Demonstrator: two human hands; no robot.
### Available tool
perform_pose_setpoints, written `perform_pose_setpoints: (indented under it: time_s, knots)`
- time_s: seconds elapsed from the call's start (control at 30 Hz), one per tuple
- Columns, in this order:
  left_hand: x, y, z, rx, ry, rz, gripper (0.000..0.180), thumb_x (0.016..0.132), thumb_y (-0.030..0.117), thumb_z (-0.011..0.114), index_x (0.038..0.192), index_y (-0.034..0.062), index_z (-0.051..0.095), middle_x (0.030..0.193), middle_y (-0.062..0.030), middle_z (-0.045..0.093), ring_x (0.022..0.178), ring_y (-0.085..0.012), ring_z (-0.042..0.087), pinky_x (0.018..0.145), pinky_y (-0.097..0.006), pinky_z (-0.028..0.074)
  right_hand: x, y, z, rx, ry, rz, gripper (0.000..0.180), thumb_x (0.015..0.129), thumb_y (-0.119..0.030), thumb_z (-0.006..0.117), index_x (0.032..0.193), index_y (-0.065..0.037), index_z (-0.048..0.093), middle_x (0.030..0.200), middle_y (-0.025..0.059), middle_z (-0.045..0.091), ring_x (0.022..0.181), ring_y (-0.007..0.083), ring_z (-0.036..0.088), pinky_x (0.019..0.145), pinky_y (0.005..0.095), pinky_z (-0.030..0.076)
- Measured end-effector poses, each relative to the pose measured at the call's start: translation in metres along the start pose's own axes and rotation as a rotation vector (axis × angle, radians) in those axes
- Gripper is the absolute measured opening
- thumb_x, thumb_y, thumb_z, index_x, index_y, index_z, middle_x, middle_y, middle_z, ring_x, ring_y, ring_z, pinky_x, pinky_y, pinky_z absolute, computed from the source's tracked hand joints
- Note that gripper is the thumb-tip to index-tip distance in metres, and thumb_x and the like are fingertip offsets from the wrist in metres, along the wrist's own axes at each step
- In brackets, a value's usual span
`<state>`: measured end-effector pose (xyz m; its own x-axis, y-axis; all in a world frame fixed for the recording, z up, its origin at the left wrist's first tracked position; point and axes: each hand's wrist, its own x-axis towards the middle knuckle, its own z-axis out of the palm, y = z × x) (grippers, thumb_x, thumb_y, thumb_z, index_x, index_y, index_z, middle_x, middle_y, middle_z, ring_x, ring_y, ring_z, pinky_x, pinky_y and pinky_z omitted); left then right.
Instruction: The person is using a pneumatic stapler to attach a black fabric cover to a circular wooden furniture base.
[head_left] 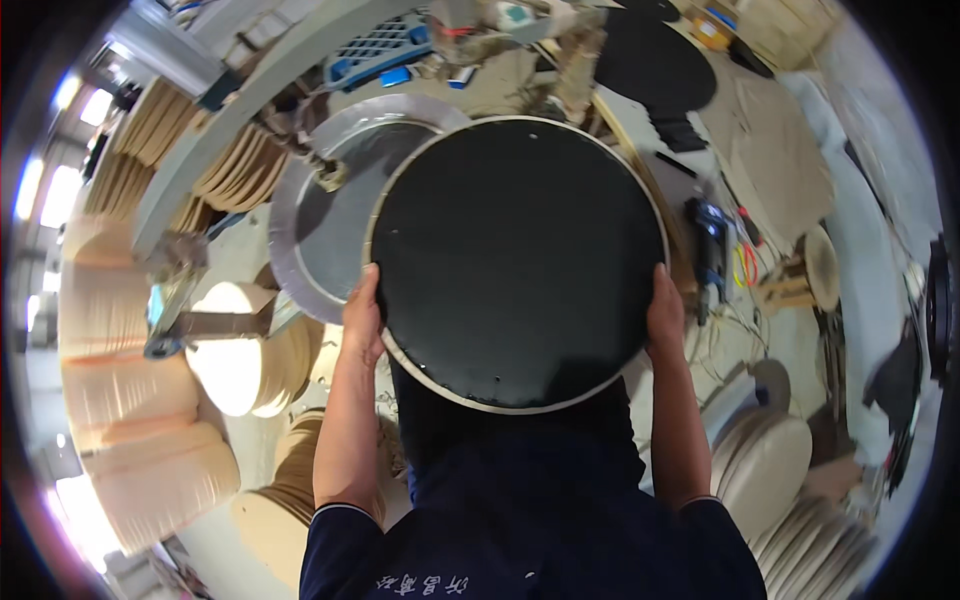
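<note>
Above my lap I hold a large round board (520, 260) with a black face and a pale rim. My left hand (364, 315) grips its left edge, the thumb lying along the rim. At the opposite edge my right hand (665, 312) is closed on the rim in the same way. The undersides of both hands' grips are hidden by the board. Behind it and to the left lies a round grey metal plate (345, 215) with a clear plastic-like border, partly covered by the board.
A curved machine arm (160, 190) arches over the left side. Wooden discs (240, 170) are stacked behind it, and wrapped stacks (135, 340) stand far left. On the right are a black hand tool (708, 245), beige fabric (775, 160) and padded discs (770, 470). A blue crate (378, 50) sits at the back.
</note>
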<state>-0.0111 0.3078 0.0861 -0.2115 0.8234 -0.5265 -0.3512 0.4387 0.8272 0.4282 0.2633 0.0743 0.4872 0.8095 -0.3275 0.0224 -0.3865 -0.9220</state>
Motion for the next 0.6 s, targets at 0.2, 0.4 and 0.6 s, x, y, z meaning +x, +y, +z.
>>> perform_pose_setpoints:
  time_s: [0.2,0.4,0.6]
  knots:
    - [0.01,-0.009,-0.012,-0.032,-0.078,0.011,0.058,0.112,0.042,0.058,0.146,-0.0053,0.058,0.143,-0.0151,0.066,0.129,-0.025,0.064,0.111,-0.036,0.05,-0.01,0.004,0.006,0.06,0.09,-0.039,0.056,0.116,-0.045,0.047,0.127,0.004,0.071,0.116,0.0081,0.074,0.11,0.0159,0.065,0.099,0.0316,0.049]
    - [0.006,-0.009,-0.016,-0.025,-0.107,0.001,0.059,0.112,0.041,0.058,0.147,-0.0062,0.057,0.145,-0.0169,0.064,0.13,-0.0253,0.063,0.111,-0.037,0.05,-0.014,0.026,0.001,0.221,0.076,-0.071,0.056,0.117,-0.042,0.046,0.123,0.007,0.072,0.114,0.0088,0.075,0.106,0.0145,0.066,0.098,0.0287,0.05]
    - [0.01,-0.006,-0.023,-0.044,-0.097,-0.045,0.064,0.111,0.043,0.059,0.15,-0.0071,0.053,0.15,-0.0173,0.06,0.135,-0.0263,0.06,0.115,-0.038,0.047,-0.05,0.005,0.011,-0.01,0.294,-0.053,0.059,0.116,-0.043,0.044,0.126,0.008,0.071,0.114,0.0136,0.076,0.111,0.0194,0.068,0.102,0.0325,0.049]
